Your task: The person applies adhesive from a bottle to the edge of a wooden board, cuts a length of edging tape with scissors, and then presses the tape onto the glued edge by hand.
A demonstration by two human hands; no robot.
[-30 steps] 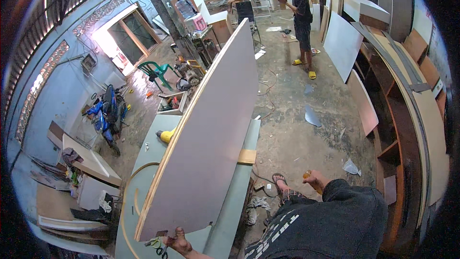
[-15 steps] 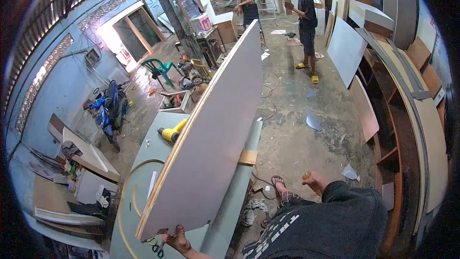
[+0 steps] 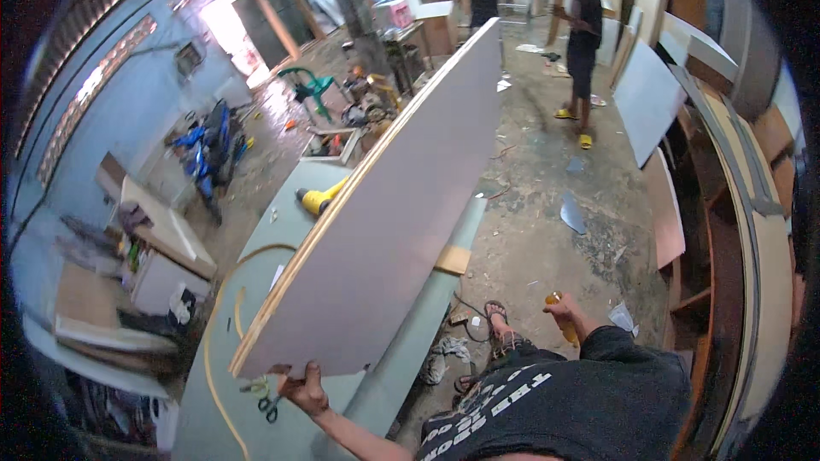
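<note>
A large, flat panel (image 3: 384,213) with a pale lilac face and a raw plywood edge stands on its long edge, leaning, over the grey-green worktable (image 3: 205,401). At its near lower end my left hand (image 3: 305,388) grips the panel's edge, thumb up on the face and fingers mostly hidden. Green-and-black scissors (image 3: 267,408) lie on the table beside that hand. Away from the panel, low on the right, my right hand (image 3: 565,312) is closed around an amber-coloured bottle (image 3: 570,335). A wood block (image 3: 452,259) sits against the panel's foot.
A yellow heat gun (image 3: 320,198) and a curved edging strip (image 3: 213,358) lie on the table. Two people stand beyond; the nearer person (image 3: 582,34) holds a brown board (image 3: 558,4). Boards and a brown cabinet frame (image 3: 700,230) line the right; a blue motorbike (image 3: 205,149) stands left.
The view has shifted, so the room appears farther right and higher. My left hand still grips the panel's near end, and my right still holds the bottle.
</note>
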